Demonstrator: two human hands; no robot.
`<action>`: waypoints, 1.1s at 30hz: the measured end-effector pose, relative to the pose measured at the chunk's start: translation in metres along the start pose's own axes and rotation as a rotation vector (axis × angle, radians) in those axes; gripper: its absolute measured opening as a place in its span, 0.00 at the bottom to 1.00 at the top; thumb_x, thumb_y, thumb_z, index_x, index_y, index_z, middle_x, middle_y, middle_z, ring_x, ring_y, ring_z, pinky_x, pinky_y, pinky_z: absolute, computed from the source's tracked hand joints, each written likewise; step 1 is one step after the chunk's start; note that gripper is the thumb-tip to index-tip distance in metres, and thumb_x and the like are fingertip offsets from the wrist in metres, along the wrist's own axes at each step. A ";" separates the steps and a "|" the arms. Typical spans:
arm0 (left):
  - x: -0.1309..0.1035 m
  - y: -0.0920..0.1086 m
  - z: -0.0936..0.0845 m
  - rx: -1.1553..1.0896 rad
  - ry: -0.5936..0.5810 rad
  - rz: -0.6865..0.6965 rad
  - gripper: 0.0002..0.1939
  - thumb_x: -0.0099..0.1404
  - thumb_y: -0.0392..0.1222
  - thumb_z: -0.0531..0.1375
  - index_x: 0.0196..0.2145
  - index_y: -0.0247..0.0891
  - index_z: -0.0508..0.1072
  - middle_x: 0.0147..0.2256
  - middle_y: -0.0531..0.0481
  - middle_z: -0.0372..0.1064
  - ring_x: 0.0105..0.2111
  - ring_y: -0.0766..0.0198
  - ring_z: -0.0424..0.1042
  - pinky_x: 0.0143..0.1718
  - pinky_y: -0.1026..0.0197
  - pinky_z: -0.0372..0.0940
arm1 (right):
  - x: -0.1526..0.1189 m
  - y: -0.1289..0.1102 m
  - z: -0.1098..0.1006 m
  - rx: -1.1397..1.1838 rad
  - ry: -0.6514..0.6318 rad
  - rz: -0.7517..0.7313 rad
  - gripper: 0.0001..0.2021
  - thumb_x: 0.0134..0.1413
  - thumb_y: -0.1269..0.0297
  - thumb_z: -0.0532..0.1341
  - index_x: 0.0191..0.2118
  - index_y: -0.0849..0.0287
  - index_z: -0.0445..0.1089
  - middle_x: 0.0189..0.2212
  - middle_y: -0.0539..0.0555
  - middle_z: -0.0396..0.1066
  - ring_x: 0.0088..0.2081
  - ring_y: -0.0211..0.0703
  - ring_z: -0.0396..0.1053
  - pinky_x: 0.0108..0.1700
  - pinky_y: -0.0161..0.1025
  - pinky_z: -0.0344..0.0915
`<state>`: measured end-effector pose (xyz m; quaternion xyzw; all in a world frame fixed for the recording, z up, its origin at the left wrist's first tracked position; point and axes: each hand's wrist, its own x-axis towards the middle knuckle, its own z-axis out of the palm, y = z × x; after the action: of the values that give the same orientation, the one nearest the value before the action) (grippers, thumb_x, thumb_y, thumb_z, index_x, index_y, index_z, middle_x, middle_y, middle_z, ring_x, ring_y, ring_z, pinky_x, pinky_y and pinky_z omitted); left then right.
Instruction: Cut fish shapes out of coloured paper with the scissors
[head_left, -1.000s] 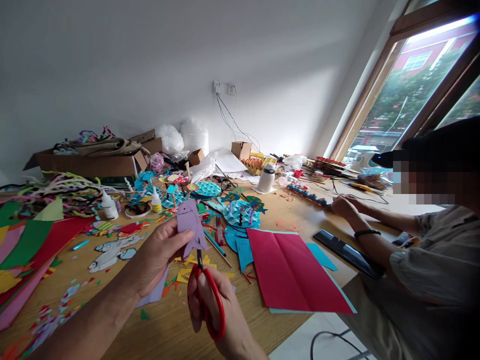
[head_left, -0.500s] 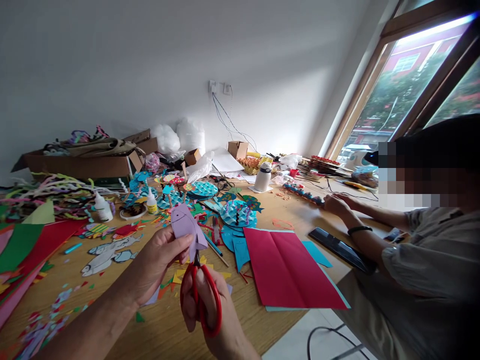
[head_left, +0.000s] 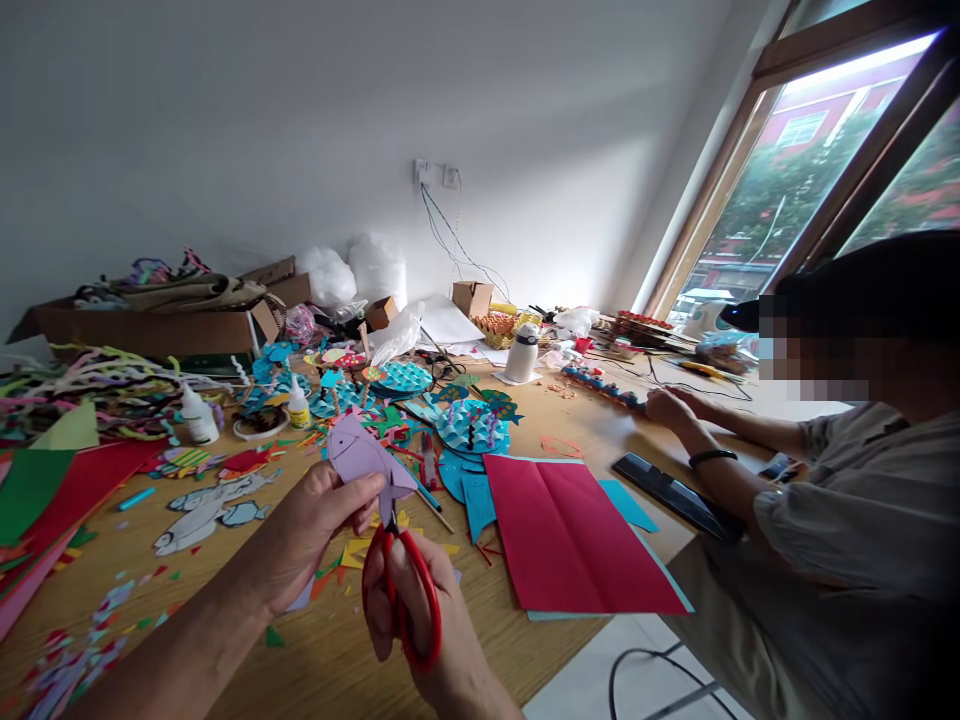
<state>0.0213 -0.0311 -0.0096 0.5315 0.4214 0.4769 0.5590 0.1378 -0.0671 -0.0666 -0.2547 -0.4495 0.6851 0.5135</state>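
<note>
Between the thumb and fingers of my left hand (head_left: 330,520) is a piece of purple paper (head_left: 358,448) with a fish drawn on it. My right hand (head_left: 420,610) is wrapped round the handles of red scissors (head_left: 433,610), just below and right of the left hand. The scissor blades point up and meet the paper's lower right part beside my left thumb. Yellow scraps (head_left: 360,550) lie on the table beneath the hands. White paper fish (head_left: 196,518) rest to the left.
A red sheet (head_left: 574,535) lies right of my hands, near the table edge. Further right, a person's hands (head_left: 671,410) and a black phone (head_left: 667,490). Glue bottles (head_left: 198,415), blue paper crafts (head_left: 469,425) and a cardboard box (head_left: 150,330) stand behind.
The purple paper has tilted a little to the left in my left hand. The whole view has shifted slightly, and both hands keep their holds.
</note>
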 end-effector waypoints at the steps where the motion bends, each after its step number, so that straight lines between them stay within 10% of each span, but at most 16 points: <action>1: 0.000 0.000 0.000 -0.001 -0.003 0.000 0.13 0.55 0.44 0.59 0.17 0.38 0.64 0.16 0.58 0.58 0.19 0.69 0.56 0.24 0.65 0.56 | 0.000 0.000 0.000 -0.006 0.001 0.000 0.21 0.51 0.46 0.56 0.25 0.62 0.62 0.10 0.43 0.55 0.11 0.28 0.50 0.15 0.27 0.45; 33: -0.002 0.001 0.000 0.056 -0.025 0.026 0.13 0.55 0.43 0.58 0.17 0.38 0.63 0.16 0.58 0.56 0.19 0.69 0.53 0.22 0.65 0.54 | 0.001 -0.001 -0.005 -0.177 0.014 -0.010 0.24 0.49 0.42 0.54 0.24 0.61 0.61 0.11 0.42 0.53 0.12 0.28 0.50 0.15 0.27 0.47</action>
<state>0.0208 -0.0327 -0.0087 0.5584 0.4206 0.4653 0.5428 0.1426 -0.0644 -0.0678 -0.3014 -0.5059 0.6385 0.4955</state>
